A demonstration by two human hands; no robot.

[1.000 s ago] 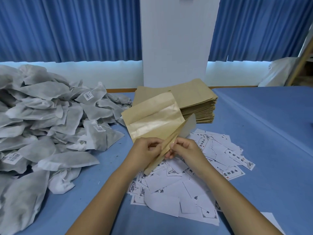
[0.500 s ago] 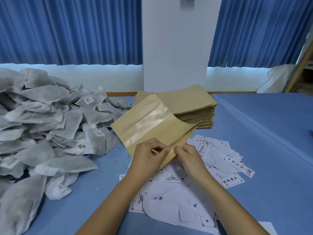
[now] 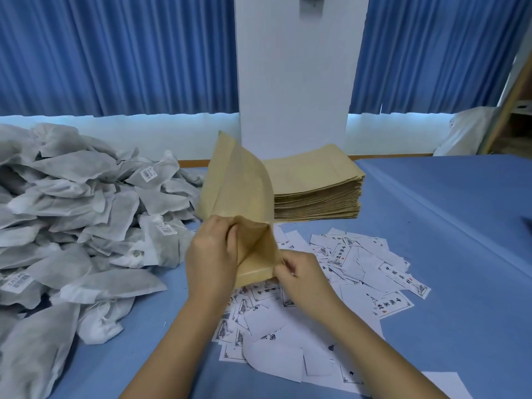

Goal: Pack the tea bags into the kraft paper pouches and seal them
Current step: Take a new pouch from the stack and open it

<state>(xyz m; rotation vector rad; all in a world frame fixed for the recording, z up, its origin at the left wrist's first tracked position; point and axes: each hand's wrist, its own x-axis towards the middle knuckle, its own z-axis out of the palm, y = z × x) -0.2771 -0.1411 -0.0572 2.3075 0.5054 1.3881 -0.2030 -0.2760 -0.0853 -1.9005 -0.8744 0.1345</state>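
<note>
The tea bags point(image 3: 72, 220) run off the left edge. The left hand's point(image 3: 208, 254) fingertips are partly hidden behind the pouch point(image 3: 239, 185). The right hand's point(image 3: 305, 279) fingers are blurred. Both arms cover some labels point(image 3: 362, 263), whose print is too small to read.

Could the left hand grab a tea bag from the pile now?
Probably not yet: the left hand grips the pouch, as does the right hand. The pile lies close beside it with nothing between, so letting go should suffice.
</note>
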